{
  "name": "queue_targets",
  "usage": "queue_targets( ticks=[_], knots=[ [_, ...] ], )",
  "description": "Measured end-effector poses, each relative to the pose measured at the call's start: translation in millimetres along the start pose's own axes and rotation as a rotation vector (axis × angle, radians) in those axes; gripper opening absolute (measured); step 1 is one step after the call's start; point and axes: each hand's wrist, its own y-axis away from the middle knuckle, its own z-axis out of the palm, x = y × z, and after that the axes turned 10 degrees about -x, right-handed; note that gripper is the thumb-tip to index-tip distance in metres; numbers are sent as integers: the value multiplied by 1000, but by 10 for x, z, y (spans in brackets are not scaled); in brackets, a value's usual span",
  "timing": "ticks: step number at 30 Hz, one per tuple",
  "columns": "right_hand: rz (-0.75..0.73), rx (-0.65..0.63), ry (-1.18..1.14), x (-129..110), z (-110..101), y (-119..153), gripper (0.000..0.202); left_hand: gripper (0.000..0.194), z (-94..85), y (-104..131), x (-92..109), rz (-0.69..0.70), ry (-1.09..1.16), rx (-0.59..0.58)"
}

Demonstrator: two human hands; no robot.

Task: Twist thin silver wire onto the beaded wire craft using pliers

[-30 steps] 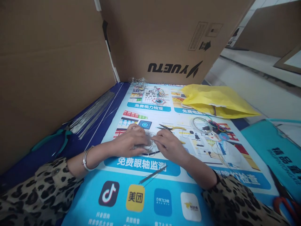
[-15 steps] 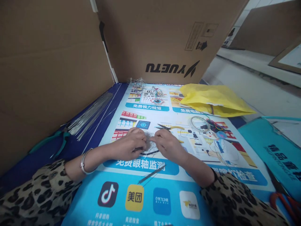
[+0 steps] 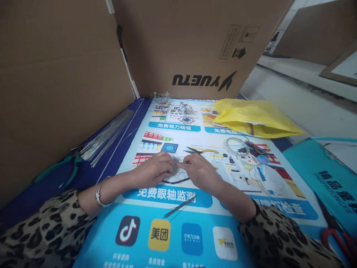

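Between my two hands is a small tangle of thin silvery wire (image 3: 175, 168), partly hidden by the fingers. My left hand (image 3: 156, 168) is closed on its left side, fingers curled together. My right hand (image 3: 199, 172) pinches at its right side, thumb and forefinger close together. Fine loops of wire stick out below the fingers over the printed sheet. Just beyond my right hand lie pliers with yellow handles (image 3: 209, 151). Nearer to me, a few short dark wire pieces (image 3: 180, 207) rest on the printed sheet (image 3: 156, 257).
Cardboard walls (image 3: 178, 44) stand behind and left. A bundle of straight wires (image 3: 107, 137) and green-handled pliers (image 3: 75, 169) lie left. Bent wire pieces (image 3: 163, 97) sit at the back. At right are a wire coil (image 3: 237, 146), a yellow bag (image 3: 256, 115), a teal bag (image 3: 329, 178) and red-handled scissors (image 3: 334, 238).
The left fingers have shifted slightly around the wire tangle. My right hand stays almost in place, and the things on the table have not moved.
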Motion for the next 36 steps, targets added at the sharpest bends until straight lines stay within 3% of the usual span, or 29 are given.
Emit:
queue_targets(
  ticks=[10,21,36],
  knots=[
    [-57,-171,211,-32,-53,-4,32,17,16,6,2,-9,-37,-9],
    [-98,0,141,13,4,74,35,13,7,8,-8,-63,-48,47],
    [-97,-161,242,-125,-87,30,29,12,69,14,-43,-87,-127,-1]
  ],
)
